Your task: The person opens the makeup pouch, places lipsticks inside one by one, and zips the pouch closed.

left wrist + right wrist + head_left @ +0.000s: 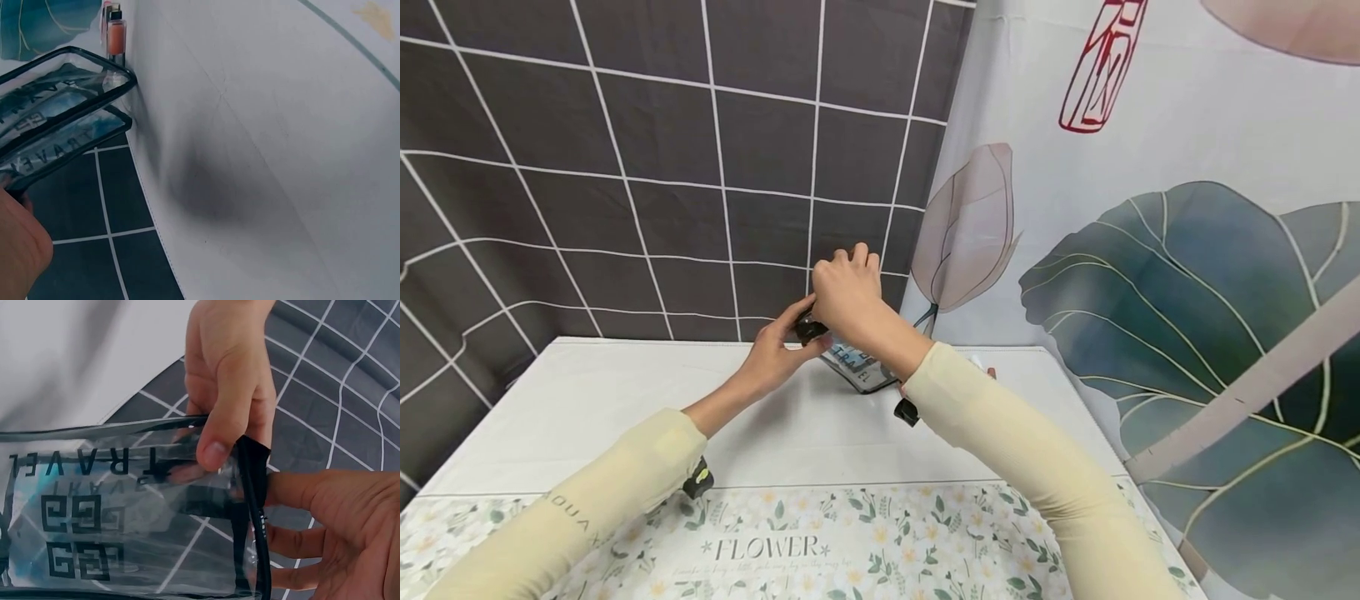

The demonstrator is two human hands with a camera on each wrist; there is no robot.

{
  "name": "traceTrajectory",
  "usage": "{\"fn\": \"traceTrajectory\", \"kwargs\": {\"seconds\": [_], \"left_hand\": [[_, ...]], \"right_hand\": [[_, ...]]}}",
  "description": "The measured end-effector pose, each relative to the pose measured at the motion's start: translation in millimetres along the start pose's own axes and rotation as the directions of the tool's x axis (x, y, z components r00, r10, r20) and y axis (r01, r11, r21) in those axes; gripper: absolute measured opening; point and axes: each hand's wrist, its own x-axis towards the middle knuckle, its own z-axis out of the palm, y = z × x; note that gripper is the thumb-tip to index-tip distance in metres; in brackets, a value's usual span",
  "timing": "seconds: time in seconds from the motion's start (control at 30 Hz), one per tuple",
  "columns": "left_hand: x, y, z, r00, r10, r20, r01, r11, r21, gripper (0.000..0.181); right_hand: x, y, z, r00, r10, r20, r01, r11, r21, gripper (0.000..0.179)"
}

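Note:
A clear travel pouch (853,367) with black trim and printed lettering tilts above the far part of the table. My left hand (775,354) grips its left end, with the thumb over the clear side near a black corner, as the right wrist view shows. Over the top reaches my right hand (859,304), its fingers (297,542) bent at the black zipper edge (257,531) of the pouch. In the left wrist view the pouch's far end (69,81) juts out above the table edge.
Small bottles stand near the table's far edge, one an orange bottle (117,39) with a black cap; my right forearm mostly hides them in the head view. A floral mat (760,575) covers the front of the white table (625,375). Grid-patterned cloth (647,125) hangs behind.

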Motion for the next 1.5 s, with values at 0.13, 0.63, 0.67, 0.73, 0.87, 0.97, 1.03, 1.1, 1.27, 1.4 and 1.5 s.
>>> {"fn": "traceTrajectory", "kwargs": {"seconds": [0.13, 0.63, 0.67, 0.73, 0.87, 0.97, 1.03, 1.1, 1.27, 1.4, 1.5], "left_hand": [[0.4, -0.3, -1.3, 1.0, -0.002, 0.004, 0.002, 1.0, 0.005, 0.077], [1.9, -3.9, -13.6, 0.999, -0.018, 0.04, 0.018, 1.0, 0.001, 0.072], [1.5, -4.5, -13.9, 0.999, -0.024, 0.044, 0.024, 1.0, 0.001, 0.072], [0.7, -5.4, -14.5, 0.998, -0.032, 0.049, 0.032, 0.999, -0.001, 0.072], [-0.7, -6.5, -15.4, 0.998, -0.03, 0.059, 0.03, 1.0, 0.004, 0.072], [-2.3, -8.7, -16.1, 0.998, -0.03, 0.06, 0.029, 1.0, 0.008, 0.072], [-3.7, -10.2, -16.2, 0.998, -0.028, 0.059, 0.027, 1.0, 0.005, 0.071], [-4.6, -11.1, -16.5, 0.998, -0.024, 0.054, 0.024, 1.0, 0.001, 0.07], [-6.1, -12.3, -18.9, 0.999, -0.018, 0.039, 0.019, 1.0, -0.013, 0.069], [-7.1, -12.9, -20.8, 0.999, -0.02, 0.035, 0.021, 1.0, -0.016, 0.069], [-7.4, -12.5, -21.9, 0.999, -0.019, 0.037, 0.02, 1.0, -0.016, 0.069]], "right_hand": [[0.9, -3, -3, 0.999, 0.02, 0.037, -0.02, 1.0, 0.001, 0.015], [1.6, 6, -4, 0.999, 0.034, 0.0, -0.034, 0.998, -0.045, 0.019], [1.0, 6, -3, 0.999, 0.041, 0.0, -0.041, 0.998, -0.042, 0.02], [-0.4, 7, -2, 0.998, 0.06, 0.005, -0.059, 0.998, -0.032, 0.021], [-2.6, 10, 1, 0.997, 0.082, -0.007, -0.082, 0.997, 0.006, 0.021], [-4.0, 13, 2, 0.996, 0.083, -0.018, -0.082, 0.996, 0.047, 0.021], [-5.1, 15, 1, 0.996, 0.085, -0.021, -0.083, 0.993, 0.079, 0.02], [-5.6, 18, -1, 0.996, 0.086, -0.022, -0.083, 0.991, 0.106, 0.02], [-5.4, 26, -4, 0.994, 0.108, -0.018, -0.104, 0.981, 0.161, 0.026], [-6.3, 31, -6, 0.991, 0.132, 0.008, -0.13, 0.969, 0.212, 0.03], [-7.8, 34, -7, 0.989, 0.145, 0.037, -0.149, 0.956, 0.252, 0.034]]}}
